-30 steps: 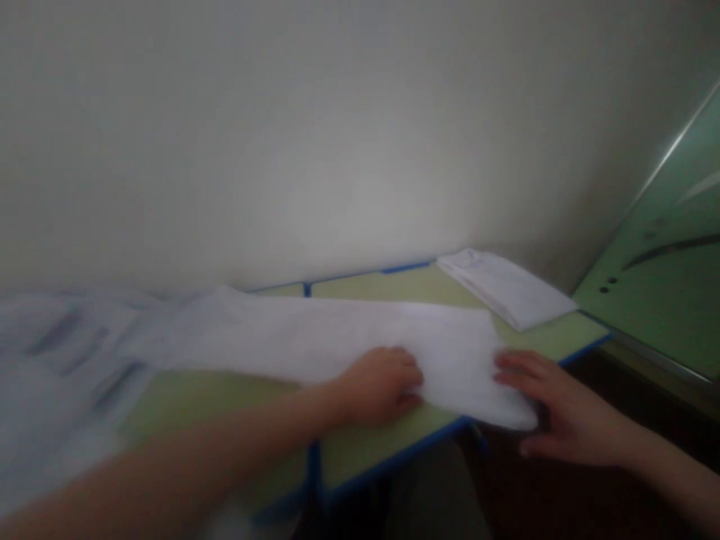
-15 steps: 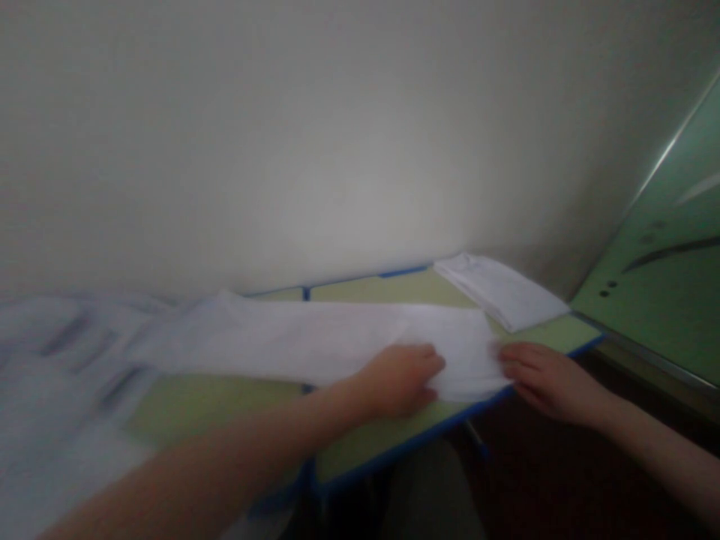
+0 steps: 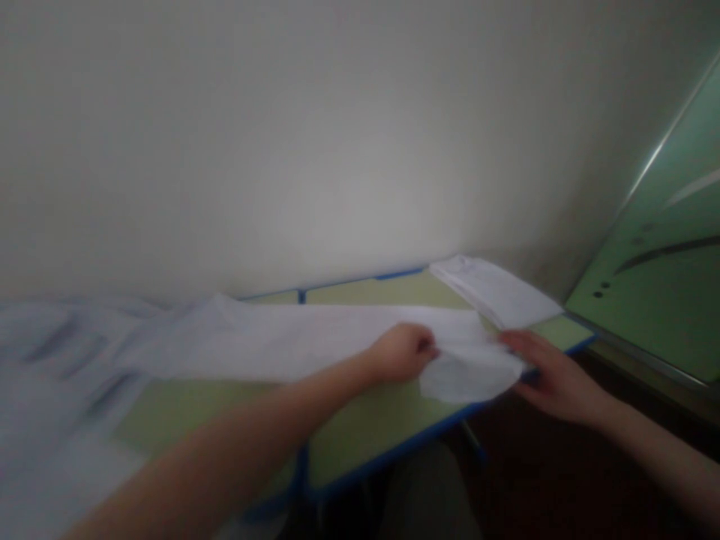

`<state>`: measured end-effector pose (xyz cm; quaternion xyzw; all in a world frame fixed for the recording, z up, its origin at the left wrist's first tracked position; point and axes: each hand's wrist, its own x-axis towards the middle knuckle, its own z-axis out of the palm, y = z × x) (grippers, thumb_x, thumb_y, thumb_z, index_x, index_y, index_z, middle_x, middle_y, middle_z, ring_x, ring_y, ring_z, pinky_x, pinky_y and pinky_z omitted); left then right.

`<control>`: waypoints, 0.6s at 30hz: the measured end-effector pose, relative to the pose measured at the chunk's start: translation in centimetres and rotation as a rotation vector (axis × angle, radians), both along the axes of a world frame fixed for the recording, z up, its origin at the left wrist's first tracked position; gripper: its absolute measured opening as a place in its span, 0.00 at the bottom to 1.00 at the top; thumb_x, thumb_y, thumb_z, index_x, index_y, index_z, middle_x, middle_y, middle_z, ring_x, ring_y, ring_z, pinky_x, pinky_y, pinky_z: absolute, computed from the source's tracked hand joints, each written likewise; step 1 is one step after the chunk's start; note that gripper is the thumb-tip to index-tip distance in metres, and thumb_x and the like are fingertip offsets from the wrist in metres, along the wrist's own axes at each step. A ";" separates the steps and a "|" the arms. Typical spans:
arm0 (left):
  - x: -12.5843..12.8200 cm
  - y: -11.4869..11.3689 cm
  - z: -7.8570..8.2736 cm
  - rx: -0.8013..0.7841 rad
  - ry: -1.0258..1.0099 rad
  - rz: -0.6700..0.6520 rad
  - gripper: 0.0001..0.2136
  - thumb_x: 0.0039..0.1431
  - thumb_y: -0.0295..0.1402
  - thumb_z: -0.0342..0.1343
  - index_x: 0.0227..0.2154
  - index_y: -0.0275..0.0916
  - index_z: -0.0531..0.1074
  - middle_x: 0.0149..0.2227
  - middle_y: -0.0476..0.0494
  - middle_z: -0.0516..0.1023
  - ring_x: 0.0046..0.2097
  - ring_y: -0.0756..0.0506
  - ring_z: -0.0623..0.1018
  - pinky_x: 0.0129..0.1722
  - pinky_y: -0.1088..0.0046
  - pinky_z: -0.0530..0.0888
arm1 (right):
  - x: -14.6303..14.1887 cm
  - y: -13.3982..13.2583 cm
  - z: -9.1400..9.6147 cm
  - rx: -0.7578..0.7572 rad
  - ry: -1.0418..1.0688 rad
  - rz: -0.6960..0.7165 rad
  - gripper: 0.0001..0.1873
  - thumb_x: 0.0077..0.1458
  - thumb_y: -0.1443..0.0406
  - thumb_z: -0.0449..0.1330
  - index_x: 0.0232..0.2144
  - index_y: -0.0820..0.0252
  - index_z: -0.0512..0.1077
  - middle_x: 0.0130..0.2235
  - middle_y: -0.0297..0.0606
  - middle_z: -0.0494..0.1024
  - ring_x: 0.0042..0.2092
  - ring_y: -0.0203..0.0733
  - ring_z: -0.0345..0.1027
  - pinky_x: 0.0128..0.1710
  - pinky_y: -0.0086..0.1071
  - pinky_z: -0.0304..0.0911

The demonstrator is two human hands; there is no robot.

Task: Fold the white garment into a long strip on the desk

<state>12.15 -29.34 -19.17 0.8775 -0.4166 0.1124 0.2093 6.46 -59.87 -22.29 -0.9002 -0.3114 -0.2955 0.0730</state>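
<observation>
A long white cloth [image 3: 292,337] lies stretched across the light green table [image 3: 360,420], its left part bunched and blurred. My left hand [image 3: 402,352] is closed in a pinch on the cloth near its right end. My right hand [image 3: 548,371] grips the cloth's right end at the table's right edge, and that end is lifted and curled. A folded white cloth [image 3: 495,292] lies at the table's back right corner, just beyond my right hand.
A plain pale wall stands right behind the table. The table has a blue rim [image 3: 394,454] along its near edge. A green panel [image 3: 658,292] slants at the right. The floor under the table's right edge is dark.
Both hands went from resting on the cloth to gripping its right end. That end has been lifted and drawn back toward the left.
</observation>
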 end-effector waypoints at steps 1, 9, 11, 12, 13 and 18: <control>0.5 0.1 0.5 -0.031 0.031 0.008 0.13 0.56 0.40 0.48 0.27 0.37 0.72 0.26 0.47 0.73 0.28 0.50 0.69 0.27 0.74 0.62 | -0.3 0.3 -0.1 -0.002 -0.039 0.005 0.34 0.47 0.61 0.60 0.57 0.54 0.58 0.56 0.44 0.61 0.57 0.50 0.56 0.54 0.47 0.56; 1.7 0.2 2.0 -0.150 0.094 -0.011 0.13 0.55 0.41 0.50 0.25 0.36 0.70 0.24 0.49 0.70 0.26 0.52 0.67 0.25 0.76 0.59 | -0.6 5.4 -3.1 0.466 -0.136 -0.253 0.49 0.42 0.55 0.63 0.61 0.61 0.46 0.60 0.50 0.53 0.60 0.55 0.49 0.57 0.50 0.49; 1.4 0.3 2.1 -0.159 0.087 -0.008 0.13 0.55 0.41 0.50 0.26 0.36 0.70 0.23 0.49 0.70 0.26 0.52 0.67 0.25 0.76 0.59 | 0.4 5.9 -3.4 0.588 -0.038 -0.293 0.48 0.43 0.57 0.62 0.62 0.62 0.43 0.59 0.50 0.56 0.58 0.53 0.53 0.56 0.48 0.52; 1.2 0.3 2.2 -0.163 0.082 -0.003 0.13 0.55 0.41 0.50 0.26 0.36 0.70 0.23 0.49 0.70 0.26 0.52 0.66 0.25 0.76 0.59 | 1.0 5.9 -3.3 0.637 0.014 -0.285 0.49 0.43 0.57 0.62 0.62 0.62 0.42 0.57 0.50 0.59 0.57 0.52 0.56 0.55 0.47 0.54; 1.1 0.3 2.3 -0.169 0.077 0.003 0.13 0.55 0.40 0.49 0.26 0.36 0.71 0.24 0.49 0.70 0.26 0.52 0.66 0.25 0.76 0.59 | 1.6 5.8 -3.2 0.692 0.061 -0.275 0.51 0.42 0.57 0.62 0.62 0.62 0.41 0.56 0.50 0.61 0.54 0.52 0.59 0.53 0.46 0.57; 0.9 0.5 3.1 -0.209 0.049 0.066 0.12 0.55 0.40 0.49 0.27 0.36 0.71 0.24 0.48 0.71 0.26 0.52 0.66 0.25 0.76 0.59 | 3.1 4.8 -2.4 0.984 0.198 -0.273 0.46 0.38 0.55 0.64 0.58 0.63 0.53 0.49 0.50 0.69 0.43 0.50 0.69 0.43 0.42 0.66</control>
